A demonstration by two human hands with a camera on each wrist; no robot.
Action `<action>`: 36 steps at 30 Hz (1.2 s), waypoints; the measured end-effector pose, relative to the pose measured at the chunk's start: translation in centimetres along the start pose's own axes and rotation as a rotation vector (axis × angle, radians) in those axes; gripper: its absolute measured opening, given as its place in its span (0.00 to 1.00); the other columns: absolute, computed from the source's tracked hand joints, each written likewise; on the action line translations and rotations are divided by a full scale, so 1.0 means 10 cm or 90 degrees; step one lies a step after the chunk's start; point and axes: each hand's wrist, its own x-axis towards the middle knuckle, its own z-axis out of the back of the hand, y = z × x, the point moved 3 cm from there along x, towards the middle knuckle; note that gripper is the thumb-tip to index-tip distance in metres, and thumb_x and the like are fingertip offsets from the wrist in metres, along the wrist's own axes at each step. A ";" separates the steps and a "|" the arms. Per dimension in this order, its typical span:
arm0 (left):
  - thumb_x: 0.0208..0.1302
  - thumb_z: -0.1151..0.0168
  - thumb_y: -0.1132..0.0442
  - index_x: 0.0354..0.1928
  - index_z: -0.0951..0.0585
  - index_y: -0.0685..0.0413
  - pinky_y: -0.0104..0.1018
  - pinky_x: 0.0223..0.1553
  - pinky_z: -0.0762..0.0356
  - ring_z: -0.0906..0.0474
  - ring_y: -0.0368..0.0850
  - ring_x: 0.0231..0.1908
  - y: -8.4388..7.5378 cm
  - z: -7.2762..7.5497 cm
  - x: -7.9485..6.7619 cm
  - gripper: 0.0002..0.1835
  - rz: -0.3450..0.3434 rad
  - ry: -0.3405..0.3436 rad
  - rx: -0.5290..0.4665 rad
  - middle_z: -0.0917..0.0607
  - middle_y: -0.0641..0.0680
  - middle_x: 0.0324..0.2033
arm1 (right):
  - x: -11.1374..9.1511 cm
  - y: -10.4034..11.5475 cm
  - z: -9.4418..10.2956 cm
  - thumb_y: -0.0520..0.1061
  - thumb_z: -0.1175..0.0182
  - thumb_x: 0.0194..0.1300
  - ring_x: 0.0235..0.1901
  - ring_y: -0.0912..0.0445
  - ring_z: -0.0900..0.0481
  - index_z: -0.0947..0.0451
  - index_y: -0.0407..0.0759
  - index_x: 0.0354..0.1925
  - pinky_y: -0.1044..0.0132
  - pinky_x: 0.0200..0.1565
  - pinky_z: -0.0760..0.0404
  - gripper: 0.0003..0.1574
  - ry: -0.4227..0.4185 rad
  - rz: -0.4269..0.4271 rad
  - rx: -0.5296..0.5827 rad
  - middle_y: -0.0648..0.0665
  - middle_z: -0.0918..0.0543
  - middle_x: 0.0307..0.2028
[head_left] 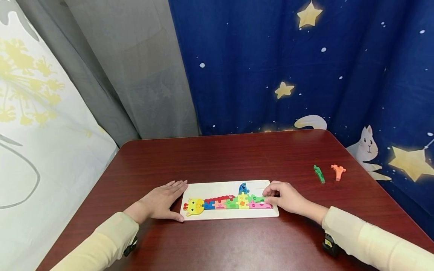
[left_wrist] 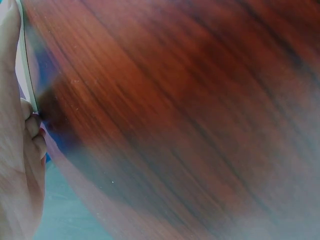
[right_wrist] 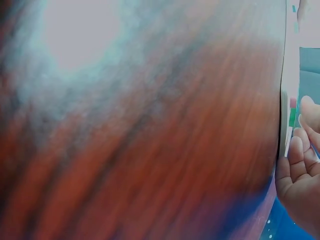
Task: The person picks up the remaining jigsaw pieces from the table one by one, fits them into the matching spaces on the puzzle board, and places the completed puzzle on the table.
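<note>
A white puzzle board (head_left: 223,215) lies on the table, bearing a giraffe of coloured pieces. The yellow head (head_left: 195,206) is at its left end, followed by a red mane piece (head_left: 217,198) above several body pieces. My right hand (head_left: 285,196) is over the board's right end, thumb and fingertips pinching a green puzzle piece (head_left: 256,198) just above the pink piece (head_left: 258,206). Fingers partly hide that end. A blue piece (head_left: 243,188) stands up from the body. My left hand (head_left: 166,201) rests flat with fingers spread, thumb and fingertips at the board's left edge.
Two loose pieces, one green (head_left: 319,174) and one orange (head_left: 338,172), lie on the brown table (head_left: 217,244) beyond the right hand. Behind the table's far edge hang a grey curtain (head_left: 149,75) and a blue star-patterned curtain (head_left: 244,67).
</note>
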 end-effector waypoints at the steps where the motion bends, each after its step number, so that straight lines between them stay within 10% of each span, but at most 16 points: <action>1: 0.49 0.61 0.15 0.75 0.44 0.58 0.44 0.70 0.48 0.48 0.51 0.72 0.00 0.00 0.00 0.63 0.000 0.000 0.000 0.43 0.55 0.73 | 0.00 0.00 0.00 0.40 0.30 0.57 0.32 0.62 0.26 0.17 0.46 0.35 0.67 0.36 0.24 0.06 -0.002 -0.003 0.001 0.58 0.23 0.29; 36: 0.49 0.60 0.15 0.75 0.43 0.58 0.45 0.70 0.48 0.47 0.52 0.71 0.00 0.01 0.00 0.63 -0.007 -0.002 -0.012 0.42 0.56 0.73 | -0.01 -0.12 0.41 0.37 0.29 0.57 0.29 0.57 0.25 0.16 0.35 0.40 0.71 0.31 0.25 0.12 -0.260 -0.108 -0.004 0.47 0.20 0.30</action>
